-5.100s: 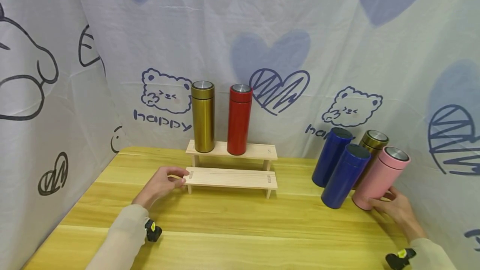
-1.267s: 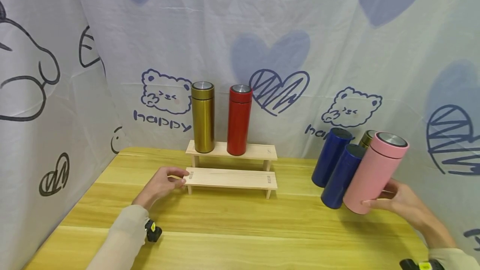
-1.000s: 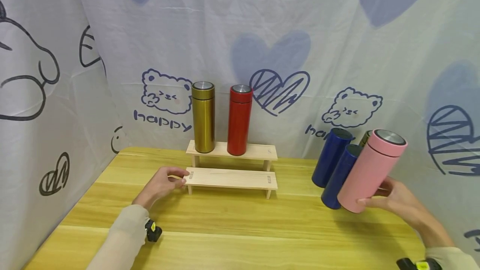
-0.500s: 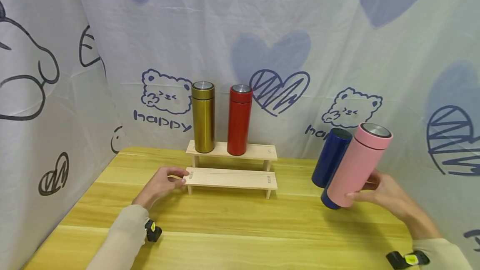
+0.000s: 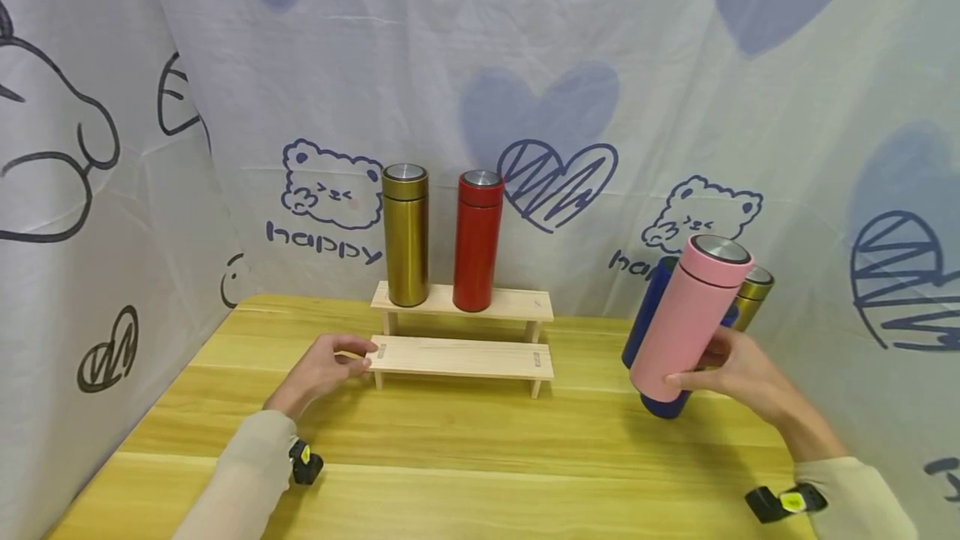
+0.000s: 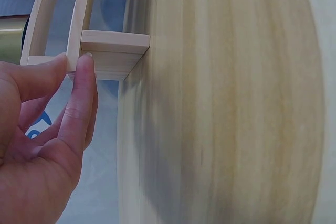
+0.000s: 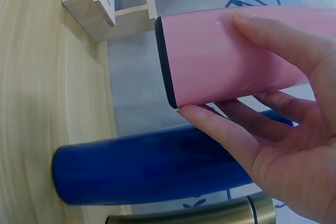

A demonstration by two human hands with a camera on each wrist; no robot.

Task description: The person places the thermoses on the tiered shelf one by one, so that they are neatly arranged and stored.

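My right hand (image 5: 738, 373) grips a pink thermos bottle (image 5: 688, 319) near its base. In the right wrist view the pink bottle (image 7: 210, 56) is off the table, its black bottom rim showing. My left hand (image 5: 324, 369) pinches the left end of the lower shelf of a two-step wooden stand (image 5: 465, 357). Thumb and fingers meet on the board's edge in the left wrist view, at the stand's end (image 6: 79, 30). On the upper step stand a gold thermos bottle (image 5: 407, 240) and a red thermos bottle (image 5: 477, 244).
Behind the pink bottle, partly hidden, stand two blue bottles, one being the near blue bottle (image 7: 147, 166), and a second gold bottle (image 5: 752, 294). The wooden table (image 5: 465, 440) runs back to a printed curtain (image 5: 540, 23).
My right hand has lifted the pink bottle from beside the blue ones and carried it left, across in front of them. The second gold bottle shows again. My left hand has stayed put.
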